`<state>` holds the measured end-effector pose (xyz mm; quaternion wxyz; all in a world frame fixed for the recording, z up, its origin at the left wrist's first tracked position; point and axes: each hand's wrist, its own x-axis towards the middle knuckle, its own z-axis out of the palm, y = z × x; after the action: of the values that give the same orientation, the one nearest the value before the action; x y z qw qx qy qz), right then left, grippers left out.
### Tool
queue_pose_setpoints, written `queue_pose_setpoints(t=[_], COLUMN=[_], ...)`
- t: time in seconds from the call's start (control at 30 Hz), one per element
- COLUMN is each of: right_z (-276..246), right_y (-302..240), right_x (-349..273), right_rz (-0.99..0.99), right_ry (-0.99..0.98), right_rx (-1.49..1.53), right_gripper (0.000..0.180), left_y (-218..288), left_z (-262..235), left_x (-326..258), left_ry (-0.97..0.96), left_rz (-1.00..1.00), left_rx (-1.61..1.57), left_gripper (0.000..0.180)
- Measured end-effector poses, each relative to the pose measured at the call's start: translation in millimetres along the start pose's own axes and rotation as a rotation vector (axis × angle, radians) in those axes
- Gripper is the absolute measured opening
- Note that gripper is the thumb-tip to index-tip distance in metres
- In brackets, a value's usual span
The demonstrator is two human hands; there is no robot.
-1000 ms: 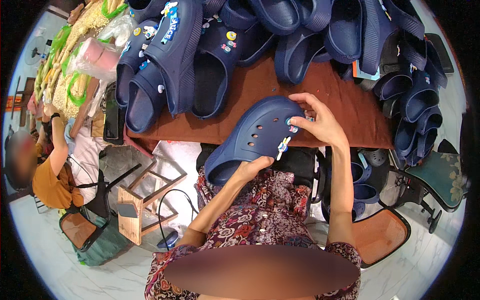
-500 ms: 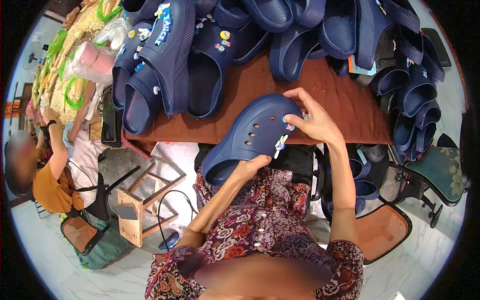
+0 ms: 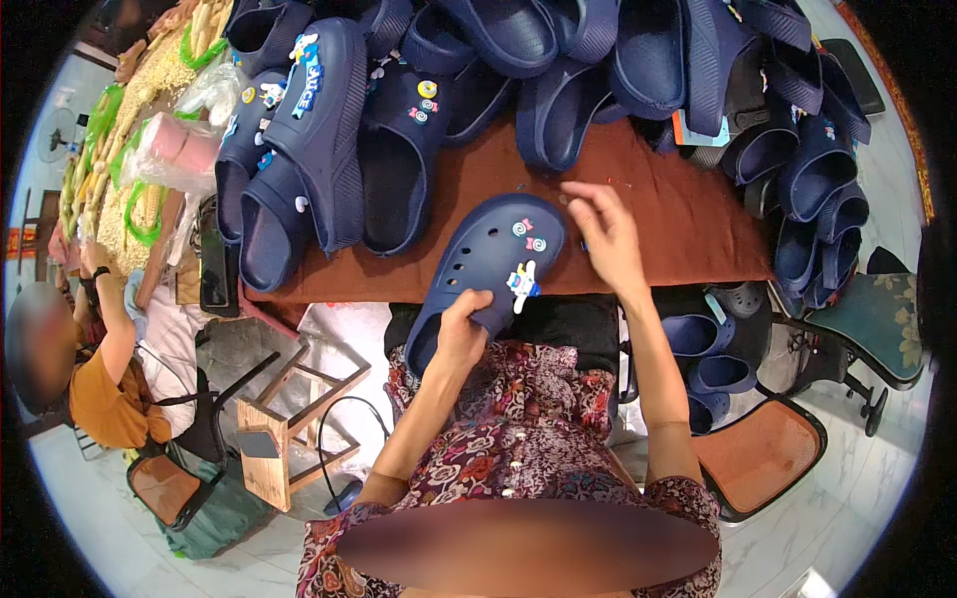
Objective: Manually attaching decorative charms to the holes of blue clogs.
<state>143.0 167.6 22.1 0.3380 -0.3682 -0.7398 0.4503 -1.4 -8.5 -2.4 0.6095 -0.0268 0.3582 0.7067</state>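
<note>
A navy blue clog (image 3: 494, 261) is held over the table's near edge, its toe pointing away from me. My left hand (image 3: 465, 327) grips it by the heel side, thumb laid over the upper. Two candy-shaped charms (image 3: 529, 237) sit near the toe, and a white rabbit-like charm (image 3: 522, 285) is fixed lower on the same side. Just right of the toe, my right hand (image 3: 606, 237) hovers with fingers apart, holding nothing that I can see. Several vent holes show along the clog's left side.
Navy clogs (image 3: 409, 164) are heaped along the back of the brown-covered table (image 3: 658, 234) and down its right side. Stools (image 3: 289, 424) and chairs (image 3: 763, 458) stand around. At the left, a person in an orange top (image 3: 115, 384) works by piled pale strands (image 3: 135, 110).
My right hand has let go of the clog's toe and moved off to its right. The clog has turned more upright, and my left thumb now lies over its upper.
</note>
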Motion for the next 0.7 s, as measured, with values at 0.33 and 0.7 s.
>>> queue_pose_setpoints(t=[0.33, 0.7], right_z=[-19.4, -21.6], right_y=[46.4, 62.8], right_x=[13.5, 25.2], right_rz=[-0.060, -0.075], right_ry=[0.015, 0.104], right_rx=[-0.447, -0.542], right_gripper=[0.024, 0.017], left_y=[-3.2, -2.3], left_z=[4.6, 5.7], left_x=[1.6, 1.8], left_ry=[0.037, 0.012], left_rz=[0.012, 0.013], left_rx=[-0.149, -0.169], left_gripper=[0.035, 0.038])
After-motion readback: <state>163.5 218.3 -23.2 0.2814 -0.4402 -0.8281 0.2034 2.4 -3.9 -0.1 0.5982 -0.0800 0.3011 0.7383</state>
